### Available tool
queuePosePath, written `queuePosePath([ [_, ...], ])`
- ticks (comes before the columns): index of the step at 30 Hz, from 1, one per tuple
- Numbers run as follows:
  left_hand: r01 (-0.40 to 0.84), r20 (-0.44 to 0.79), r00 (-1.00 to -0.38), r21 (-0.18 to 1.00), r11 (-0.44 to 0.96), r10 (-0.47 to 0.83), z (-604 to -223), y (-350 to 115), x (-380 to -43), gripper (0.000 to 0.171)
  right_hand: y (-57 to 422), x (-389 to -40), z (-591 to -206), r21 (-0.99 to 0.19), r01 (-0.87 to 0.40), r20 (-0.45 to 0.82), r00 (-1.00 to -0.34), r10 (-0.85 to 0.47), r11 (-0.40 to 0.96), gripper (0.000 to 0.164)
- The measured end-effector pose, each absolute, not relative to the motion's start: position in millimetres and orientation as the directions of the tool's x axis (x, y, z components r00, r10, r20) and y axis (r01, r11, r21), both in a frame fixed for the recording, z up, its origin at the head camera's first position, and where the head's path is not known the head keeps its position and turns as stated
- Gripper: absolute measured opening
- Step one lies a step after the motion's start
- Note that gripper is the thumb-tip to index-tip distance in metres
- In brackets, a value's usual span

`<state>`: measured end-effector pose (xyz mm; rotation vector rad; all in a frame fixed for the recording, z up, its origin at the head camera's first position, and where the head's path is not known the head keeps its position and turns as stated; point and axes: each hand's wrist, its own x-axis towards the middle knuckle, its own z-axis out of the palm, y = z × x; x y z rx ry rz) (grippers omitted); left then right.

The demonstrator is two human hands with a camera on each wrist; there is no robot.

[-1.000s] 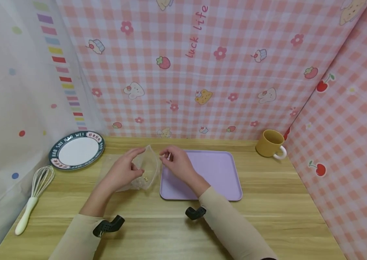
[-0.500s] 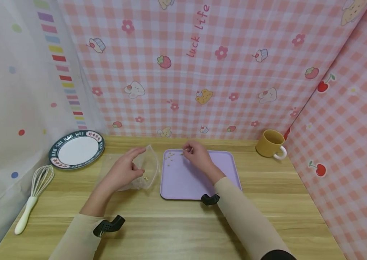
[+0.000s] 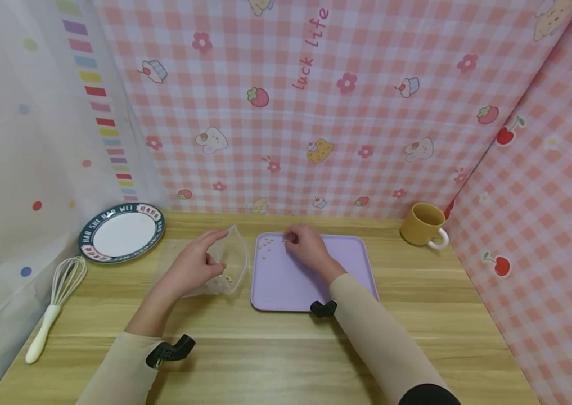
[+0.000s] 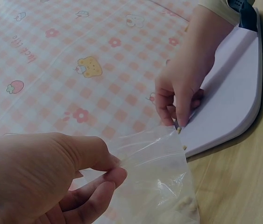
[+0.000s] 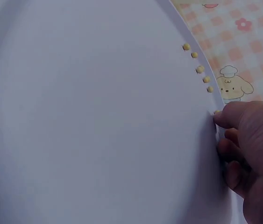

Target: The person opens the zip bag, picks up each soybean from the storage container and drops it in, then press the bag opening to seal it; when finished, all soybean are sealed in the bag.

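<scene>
My left hand [image 3: 197,264] pinches the edge of a clear plastic bag [image 3: 237,256], whose mouth stands open toward the tray. A few pale-yellow soybeans [image 3: 229,278] show low in the bag. At the far rim of the lilac tray [image 3: 286,287], my right hand [image 3: 308,247] has its fingers curled, thumb and fingertip at one soybean [image 5: 216,112]. Several more soybeans [image 5: 200,69] lie spaced along the rim in the right wrist view, in the tray's far left corner. From the left wrist view, the bag [image 4: 154,172] hangs from thumb and fingers.
A white plate [image 3: 121,233] with a dark green rim stands at the back left, a whisk [image 3: 50,315] in front of it. A yellow mug [image 3: 421,225] with a white handle is at the back right. Patterned cloth [image 3: 286,124] hangs behind the wooden table [image 3: 245,360].
My right hand has moved right from beside the bag mouth to the tray's far rim, uncovering soybeans in the corner. Its fingers have since curled lower there. The left hand stays on the bag.
</scene>
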<state>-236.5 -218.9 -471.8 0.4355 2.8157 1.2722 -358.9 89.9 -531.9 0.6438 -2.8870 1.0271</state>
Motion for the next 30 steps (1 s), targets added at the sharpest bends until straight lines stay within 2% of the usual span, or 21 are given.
queuePosePath([
  [12,0.237,0.094,-0.963,0.738,0.632,0.251,-472.0,-218.4,-236.3,0.080,88.9,-356.8,-532.4,-0.617,-0.355,0.127,-0.926,-0.356,0.703,0.012],
  [30,0.234,0.094,-0.965,0.736,0.636,0.246,-469.9,-218.6,-233.6,0.080,90.3,-358.5,-534.6,-0.573,-0.361,0.120,-0.925,-0.361,0.736,0.004],
])
